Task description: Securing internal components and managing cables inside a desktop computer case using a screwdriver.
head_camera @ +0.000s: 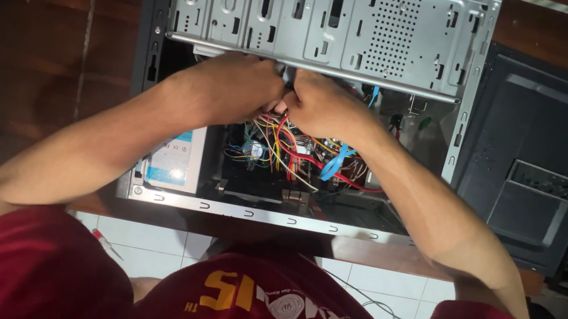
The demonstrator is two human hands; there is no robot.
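An open computer case (254, 214) lies on a wooden surface, with its metal drive cage (362, 22) at the top. Both my hands reach inside it and meet just below the cage. My left hand (235, 87) and my right hand (325, 106) have their fingers closed on a bundle of red, yellow and black wires (284, 145) that runs down into the case. The point where the fingers meet hides whatever plug or connector lies between them.
A power supply with a pale label (177, 156) sits at the case's left. A flat blue cable (334, 163) lies among the wires. A black monitor back (536, 158) stands to the right. Below, a red-handled screwdriver (104, 240) lies on the white tiled floor.
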